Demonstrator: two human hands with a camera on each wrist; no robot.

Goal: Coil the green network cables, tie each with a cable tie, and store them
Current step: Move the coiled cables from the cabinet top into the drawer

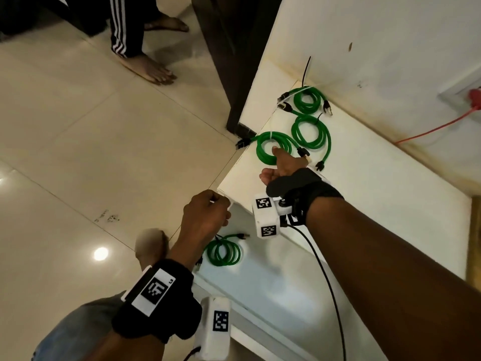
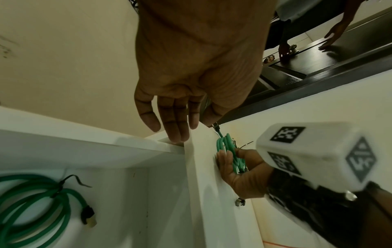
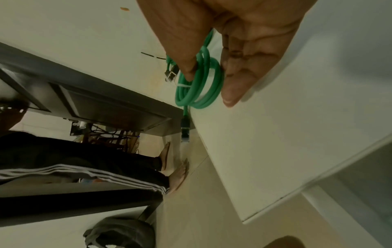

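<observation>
Storage step in hand. Three coiled green cables lie on the white cabinet top [image 1: 377, 194]: the far coil [image 1: 308, 100] by the wall corner, the middle coil [image 1: 311, 132] just nearer, and the near coil [image 1: 273, 148] at the left edge, one black plug overhanging. A fourth coil, the stored coil [image 1: 223, 251], already lies on the shelf below the top.

Right hand [image 1: 279, 168]: thumb through the ring of the near coil, fingers on its outer side, so it is pinching that coil. The right wrist view shows a pale tie round the near coil's strands. Coil not clearly lifted; it looks in contact with the top, cannot tell for certain.

Left hand [image 1: 207, 212]: at the near left corner of the cabinet top, fingers straight with tips resting on the edge, holding nothing.

Judgement: coiling and tying look finished for this coil; it is due to go down beside the stored coil. Next move calls for lifting it clear of the edge, watching that the dangling plug does not snag, and lowering it into the shelf. Two coils then remain.
</observation>
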